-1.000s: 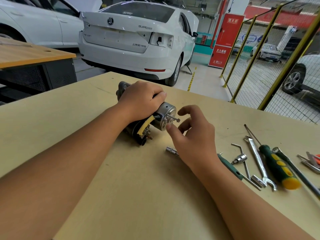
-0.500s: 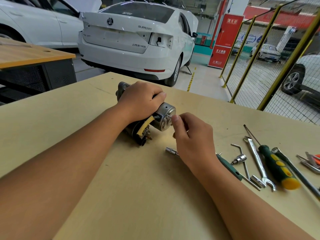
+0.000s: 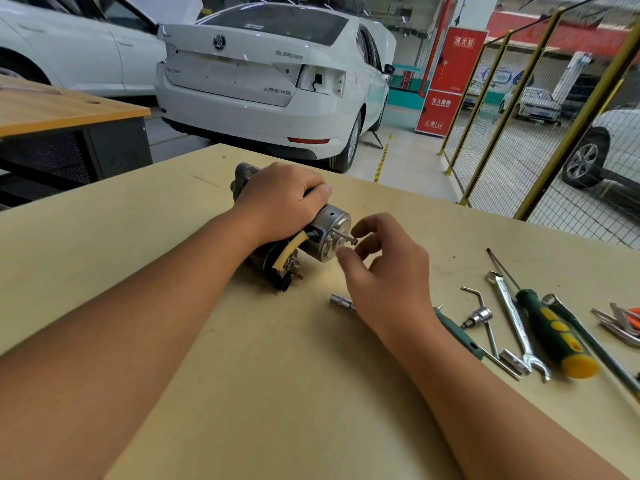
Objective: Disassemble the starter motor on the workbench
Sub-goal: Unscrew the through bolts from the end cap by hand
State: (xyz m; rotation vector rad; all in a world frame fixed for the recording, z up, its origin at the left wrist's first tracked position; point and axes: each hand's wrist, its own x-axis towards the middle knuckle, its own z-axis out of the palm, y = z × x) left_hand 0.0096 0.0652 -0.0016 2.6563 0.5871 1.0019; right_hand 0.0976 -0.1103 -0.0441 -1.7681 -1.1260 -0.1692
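The starter motor point(image 3: 327, 233) lies on its side on the pale wooden workbench point(image 3: 242, 375), silver end cap facing right. My left hand point(image 3: 284, 202) grips its body from above and hides most of it. A long bolt point(image 3: 343, 235) sticks out of the end cap. My right hand point(image 3: 384, 271) is at the bolt's outer end, fingers curled round the head, index fingertip on it and thumb just below.
A small socket point(image 3: 341, 301) lies just under my right wrist. Right of it lie a green-handled driver point(image 3: 457, 332), a bent rod with a socket point(image 3: 479, 317), a combination wrench point(image 3: 516, 320), a green and yellow screwdriver point(image 3: 554, 332) and pliers point(image 3: 620, 323). A white car point(image 3: 270, 81) is parked beyond the bench.
Half a second ago my right fingers were closed tight on the bolt head. Now they have spread and loosened around it. My left hand and the motor have not moved.
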